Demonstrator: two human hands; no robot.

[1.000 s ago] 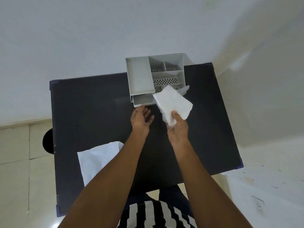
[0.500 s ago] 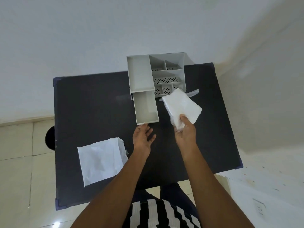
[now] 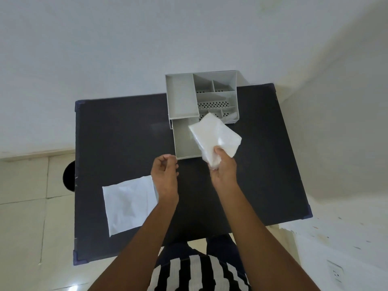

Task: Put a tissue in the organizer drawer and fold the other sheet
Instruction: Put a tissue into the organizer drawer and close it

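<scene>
A grey organizer (image 3: 181, 95) with several compartments stands at the far edge of the black table (image 3: 126, 143). Its drawer (image 3: 184, 143) is pulled out toward me and looks bare inside. My right hand (image 3: 223, 172) grips a folded white tissue (image 3: 215, 137) by its near corner, holding it over the drawer's right side. Just in front of the drawer's near left corner is my left hand (image 3: 165, 174), fingers curled, nothing in it. A second white sheet (image 3: 128, 203) lies flat on the table at the near left, partly under my left forearm.
The table backs against a white wall. A dark round object (image 3: 69, 175) pokes out past the table's left edge above a tiled floor. A wall socket (image 3: 336, 274) sits at the lower right. My striped clothing shows at the bottom.
The drawer slid out toward me under my left hand, which then let go and drew back with its fingers curled. My right hand carried the tissue left, over the drawer.
</scene>
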